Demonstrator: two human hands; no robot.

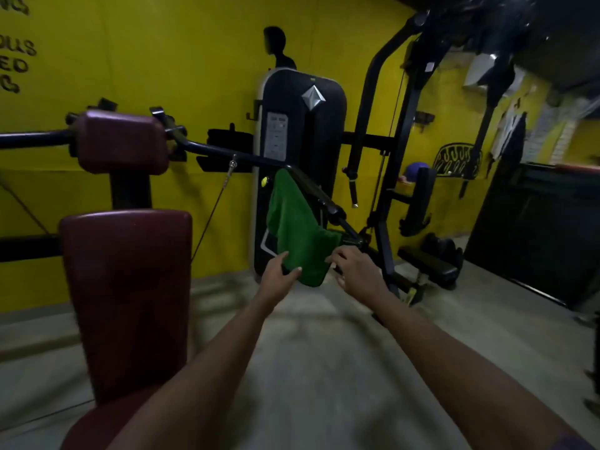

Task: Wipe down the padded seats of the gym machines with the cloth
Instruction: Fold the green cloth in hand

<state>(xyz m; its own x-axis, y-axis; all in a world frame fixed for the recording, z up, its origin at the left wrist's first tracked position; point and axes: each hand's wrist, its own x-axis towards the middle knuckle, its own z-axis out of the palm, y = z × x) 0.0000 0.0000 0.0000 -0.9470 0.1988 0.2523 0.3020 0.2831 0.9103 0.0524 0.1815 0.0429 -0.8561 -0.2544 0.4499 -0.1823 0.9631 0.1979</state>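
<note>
A: Where is the cloth (297,227)?

B: Draped over the black handle bar (305,186) of the machine, to the right of the maroon back pad (128,297). It is green, and it hangs with its long axis running down from the bar and slanting a little to the right, its lower edge toward the floor (324,352).

A: And the hands?

B: Both arms reach forward. The left hand (277,276) pinches the lower left part of the cloth, thumb on the front of the fabric, fingers behind it. The right hand (357,271) is at the lower right corner, fingers curled at the cloth's edge; it touches the fabric, but whether it truly grips I cannot tell.

A: Is the cloth on any pad?

B: No. It hangs clear of the back pad and of the smaller maroon head pad (121,141) above it. The seat (97,427) shows at the bottom left, well apart from the cloth.

A: What stands behind?

B: A black weight stack cover (302,125) against the yellow wall (162,60), just behind the cloth.
</note>
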